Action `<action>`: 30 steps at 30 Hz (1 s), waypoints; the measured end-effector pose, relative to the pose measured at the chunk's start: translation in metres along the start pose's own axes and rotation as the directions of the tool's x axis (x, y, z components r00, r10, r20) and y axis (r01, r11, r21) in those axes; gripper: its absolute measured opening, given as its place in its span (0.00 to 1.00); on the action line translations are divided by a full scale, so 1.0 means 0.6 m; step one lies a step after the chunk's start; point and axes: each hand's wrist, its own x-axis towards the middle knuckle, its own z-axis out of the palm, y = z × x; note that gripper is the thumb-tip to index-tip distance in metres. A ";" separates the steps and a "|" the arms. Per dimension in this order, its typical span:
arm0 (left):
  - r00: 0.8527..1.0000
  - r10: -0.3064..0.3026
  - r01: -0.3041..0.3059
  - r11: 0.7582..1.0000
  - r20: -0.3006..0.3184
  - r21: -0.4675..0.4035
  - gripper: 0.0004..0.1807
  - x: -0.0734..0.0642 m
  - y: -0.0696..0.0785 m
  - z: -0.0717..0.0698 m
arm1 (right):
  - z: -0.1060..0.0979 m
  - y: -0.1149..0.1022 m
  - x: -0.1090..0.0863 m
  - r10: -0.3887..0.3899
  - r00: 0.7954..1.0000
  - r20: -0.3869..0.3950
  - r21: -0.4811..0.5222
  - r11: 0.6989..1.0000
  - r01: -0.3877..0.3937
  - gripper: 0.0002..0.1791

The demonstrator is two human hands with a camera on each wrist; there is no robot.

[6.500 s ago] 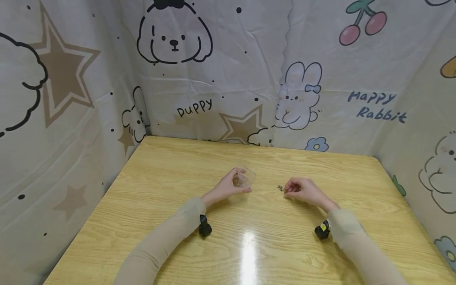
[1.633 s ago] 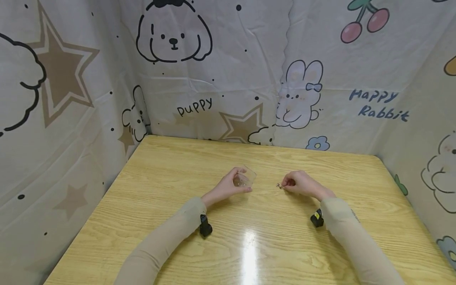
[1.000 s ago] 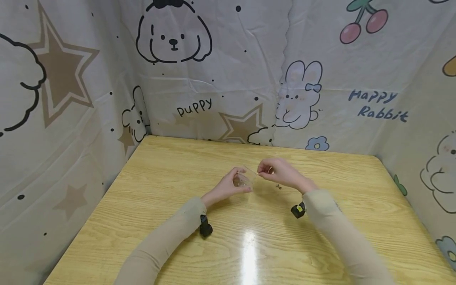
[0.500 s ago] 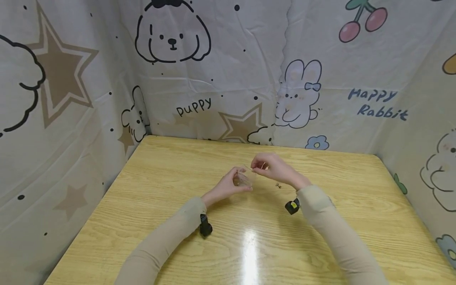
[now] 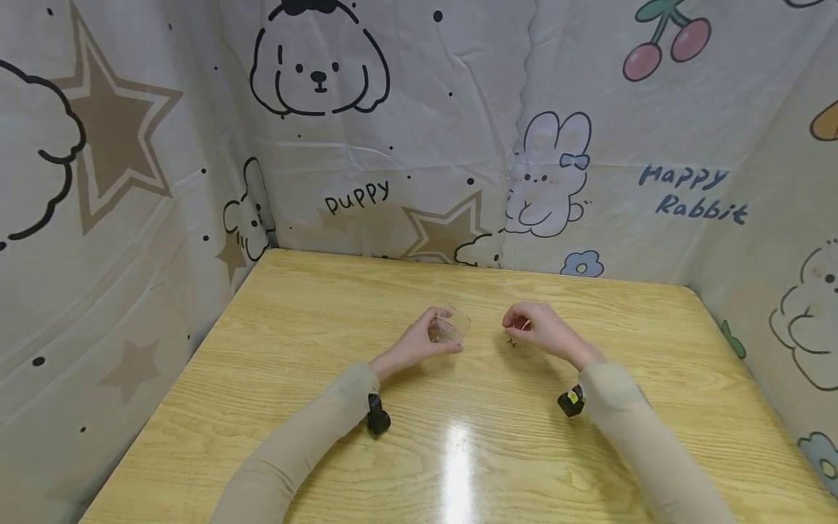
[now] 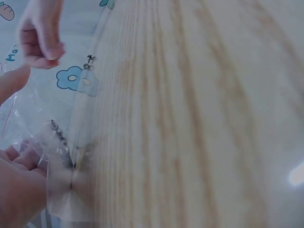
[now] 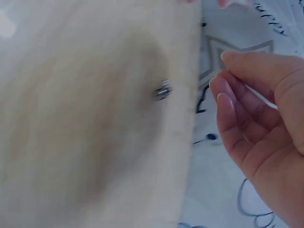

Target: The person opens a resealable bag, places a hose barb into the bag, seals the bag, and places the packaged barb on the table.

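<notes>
My left hand (image 5: 415, 342) holds a small clear plastic bag (image 5: 461, 324) over the table, thumb and fingers spread around its mouth. Through the film in the left wrist view, several small metal screws (image 6: 59, 135) show inside the bag (image 6: 71, 202). My right hand (image 5: 540, 329) hovers just above a few small screws (image 5: 511, 342) lying on the table to the right of the bag. In the right wrist view its fingers are loosely bent, the thumb slightly apart from them, and nothing shows between them. The loose screws (image 7: 163, 90) lie close together; their exact number is unclear.
The wooden table (image 5: 314, 306) reaches back to a printed cloth backdrop (image 5: 419, 131) that also runs along both sides. A black wrist camera (image 5: 377, 416) sits at the left cuff, another wrist camera (image 5: 572, 401) at the right.
My right hand carried something tiny from the screws to the bag's mouth, then came back right, above the screws. The pile on the table has shrunk. My left hand has stayed put.
</notes>
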 end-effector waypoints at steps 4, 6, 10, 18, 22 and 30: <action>1.000 0.001 -0.001 1.000 0.003 0.004 0.39 0.001 -0.001 -0.001 | 0.016 0.024 -0.017 0.069 0.997 -0.017 -0.010 0.998 -0.069 0.02; 1.000 0.000 0.000 1.000 0.006 0.003 0.40 0.002 -0.001 -0.001 | 0.022 0.031 -0.024 0.102 0.995 -0.021 -0.021 0.994 -0.103 0.02; 1.000 -0.007 0.007 1.000 0.009 -0.003 0.40 0.002 -0.003 -0.001 | 0.028 0.040 -0.032 0.144 0.989 -0.011 -0.048 0.988 -0.145 0.03; 1.000 -0.006 0.006 1.000 0.006 -0.008 0.41 0.002 -0.001 -0.001 | 0.033 0.043 -0.030 0.144 0.990 0.006 -0.054 0.988 -0.144 0.04; 1.000 -0.011 0.011 1.000 0.008 -0.010 0.40 0.003 0.000 -0.001 | 0.033 0.042 -0.028 0.133 0.991 0.006 -0.061 0.989 -0.133 0.04; 1.000 -0.011 0.011 1.000 0.005 -0.012 0.39 0.002 0.000 -0.001 | 0.028 0.038 -0.027 0.141 0.990 0.030 -0.062 0.988 -0.139 0.03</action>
